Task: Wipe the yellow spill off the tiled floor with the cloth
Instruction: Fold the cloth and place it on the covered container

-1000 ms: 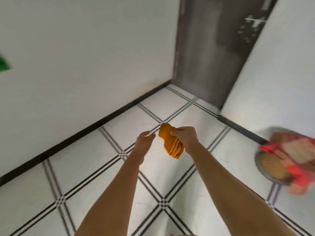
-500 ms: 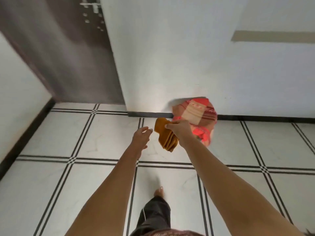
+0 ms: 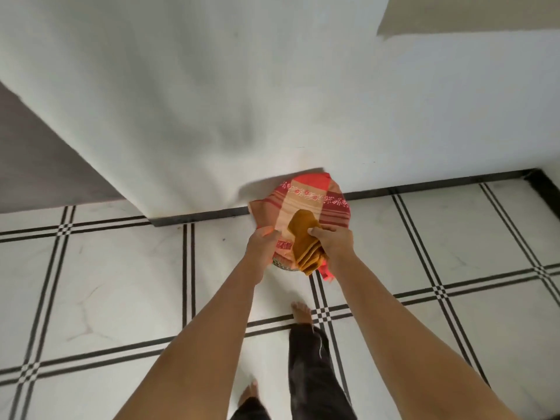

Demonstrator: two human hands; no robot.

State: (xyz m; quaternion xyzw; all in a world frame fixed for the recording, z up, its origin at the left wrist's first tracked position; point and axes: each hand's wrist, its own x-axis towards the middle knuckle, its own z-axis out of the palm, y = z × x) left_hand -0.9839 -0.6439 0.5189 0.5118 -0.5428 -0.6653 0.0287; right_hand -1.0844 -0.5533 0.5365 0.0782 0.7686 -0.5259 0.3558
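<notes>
My right hand (image 3: 331, 242) clamped round folded orange cloth (image 3: 303, 237), in air just right of my left hand (image 3: 262, 247). Cannot tell whether left fingers are closed. Yellow spill not visible on tiled floor (image 3: 121, 283). Step, judged: carrying cloth. Next: find spill, lower cloth onto it.

cloth (image 3: 304, 242) | mustard-orange, folded in layers | hangs from right hand (image 3: 333, 244)

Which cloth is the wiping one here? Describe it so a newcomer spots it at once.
Find the white wall's black skirting, where a round bundle under red fabric sits on the tiled floor. Just before it, the right hand grips the cloth. It is plain mustard-orange and folded in hanging layers, unlike the striped, flowered red fabric behind.
</notes>
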